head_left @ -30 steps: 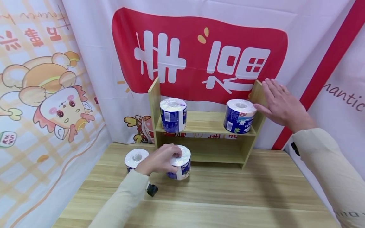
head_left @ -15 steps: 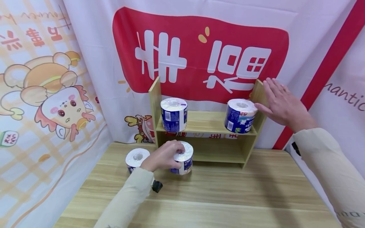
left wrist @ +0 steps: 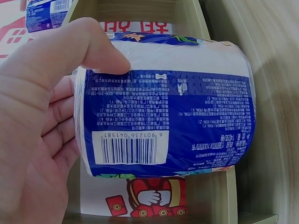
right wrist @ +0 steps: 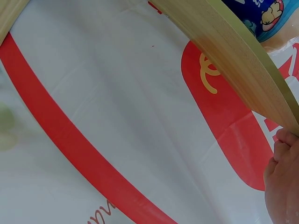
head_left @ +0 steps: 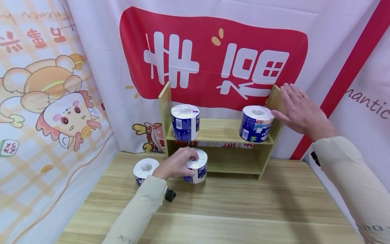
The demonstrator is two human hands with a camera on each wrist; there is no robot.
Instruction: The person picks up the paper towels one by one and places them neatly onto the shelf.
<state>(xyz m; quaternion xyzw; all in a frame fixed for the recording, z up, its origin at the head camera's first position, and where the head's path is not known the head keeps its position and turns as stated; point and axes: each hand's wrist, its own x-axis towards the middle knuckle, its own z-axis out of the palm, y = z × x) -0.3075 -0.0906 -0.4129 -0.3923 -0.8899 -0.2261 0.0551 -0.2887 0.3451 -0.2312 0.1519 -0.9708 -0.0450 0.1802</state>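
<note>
My left hand (head_left: 178,164) pinches the rim of a toilet roll (head_left: 199,171), thumb on its outer side and fingers reaching into the core. In the left wrist view the roll's blue printed wrapper (left wrist: 168,112) and barcode fill the middle. This roll is upright in front of the lower left part of a small wooden shelf (head_left: 220,128). My right hand (head_left: 304,113), fingers straight, rests at the shelf's right side panel (head_left: 277,98). Two more rolls stand on the upper board, a left roll (head_left: 185,123) and a right roll (head_left: 256,125).
Another toilet roll (head_left: 146,167) stands on the wooden table (head_left: 243,210), left of the shelf and partly behind my left wrist. A printed cloth backdrop (head_left: 213,20) hangs close behind the shelf. Cloth also lines the left and right sides.
My left hand has carried its toilet roll slightly right and toward the shelf. The right hand stays at the side panel, and the other rolls have not moved.
</note>
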